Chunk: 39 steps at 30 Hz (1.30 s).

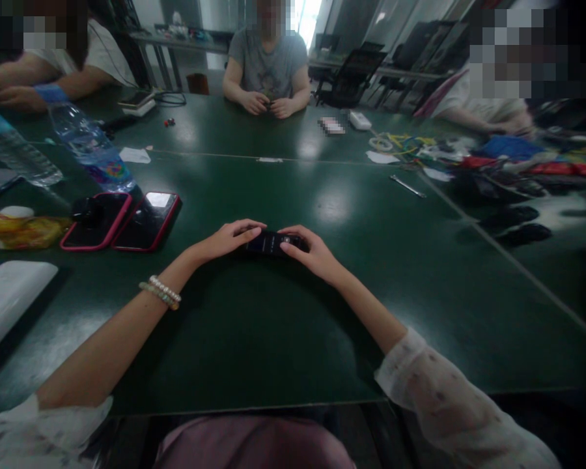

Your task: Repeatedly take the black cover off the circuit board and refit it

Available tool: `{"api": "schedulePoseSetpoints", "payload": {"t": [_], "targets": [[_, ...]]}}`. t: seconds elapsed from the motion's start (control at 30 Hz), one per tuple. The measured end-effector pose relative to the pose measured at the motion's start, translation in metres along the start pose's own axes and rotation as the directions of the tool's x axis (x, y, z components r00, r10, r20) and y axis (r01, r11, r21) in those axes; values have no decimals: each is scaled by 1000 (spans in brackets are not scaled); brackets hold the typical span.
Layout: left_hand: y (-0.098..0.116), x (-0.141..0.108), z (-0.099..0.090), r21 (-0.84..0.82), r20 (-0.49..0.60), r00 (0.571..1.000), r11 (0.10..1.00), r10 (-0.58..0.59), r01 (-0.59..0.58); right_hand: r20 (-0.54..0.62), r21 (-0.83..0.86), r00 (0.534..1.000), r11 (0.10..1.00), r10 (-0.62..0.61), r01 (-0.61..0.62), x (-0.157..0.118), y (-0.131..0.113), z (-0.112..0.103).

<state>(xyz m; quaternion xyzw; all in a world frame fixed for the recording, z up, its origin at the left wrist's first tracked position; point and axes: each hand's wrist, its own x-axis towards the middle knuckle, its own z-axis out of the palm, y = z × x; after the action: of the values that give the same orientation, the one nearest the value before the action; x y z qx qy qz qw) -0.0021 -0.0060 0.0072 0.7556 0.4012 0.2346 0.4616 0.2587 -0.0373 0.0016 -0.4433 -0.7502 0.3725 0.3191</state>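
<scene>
Between my two hands, low over the green table point(283, 326), is a black smartphone point(267, 243) turned sideways, with small pale marks on its dark screen. My left hand point(230, 238) grips its left end, thumb along the near side. At the right end, my right hand point(313, 251) is closed round it, with the thumb over the front. The fingers behind the phone are partly hidden, and I cannot tell whether it touches the tabletop. Beaded bracelets point(161, 292) circle my left wrist.
Left of me lie two red-edged phones point(149, 221), a yellow packet point(24, 229), a white case point(12, 303) and water bottles point(90, 146). A wrench point(407, 186) and tangled cables point(405, 144) are at the right. Several people sit around; one person point(268, 71) faces me.
</scene>
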Motion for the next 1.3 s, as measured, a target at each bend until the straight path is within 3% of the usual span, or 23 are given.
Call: {"api": "schedulePoseSetpoints", "payload": {"t": [0.27, 0.73, 1.13, 1.3], "targets": [[-1, -1, -1, -79, 38, 999, 997, -5, 8, -4, -9, 999, 999, -40, 40, 0, -3, 1], [2, -3, -1, -74, 61, 998, 997, -2, 6, -30, -34, 996, 996, -79, 78, 0, -5, 6], [-4, 1, 1, -37, 24, 1000, 999, 7, -6, -68, -87, 997, 996, -28, 22, -4, -3, 10], [-2, 1, 2, 72, -32, 999, 997, 9, -7, -102, -66, 994, 997, 27, -34, -3, 0, 11]]}}
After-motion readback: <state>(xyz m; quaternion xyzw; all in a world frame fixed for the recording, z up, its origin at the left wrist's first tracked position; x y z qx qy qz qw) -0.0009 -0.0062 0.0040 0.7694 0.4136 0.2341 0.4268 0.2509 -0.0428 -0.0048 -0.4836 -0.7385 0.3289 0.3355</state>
